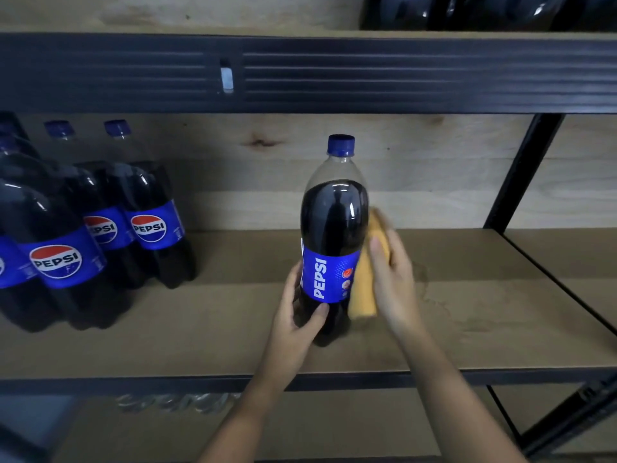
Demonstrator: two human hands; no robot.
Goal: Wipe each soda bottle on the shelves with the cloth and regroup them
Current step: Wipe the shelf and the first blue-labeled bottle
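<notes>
A tall Pepsi bottle with a blue cap and blue label stands upright on the middle shelf. My left hand grips its lower body from the left, thumb across the front. My right hand presses a folded yellow cloth against the bottle's right side; the cloth looks slightly blurred. A group of several Pepsi bottles stands together at the left end of the same shelf, apart from the held one.
A dark metal beam of the upper shelf runs overhead, with more dark bottles on it at top right. A black upright post stands at the right. The shelf's black front rail lies below my arms.
</notes>
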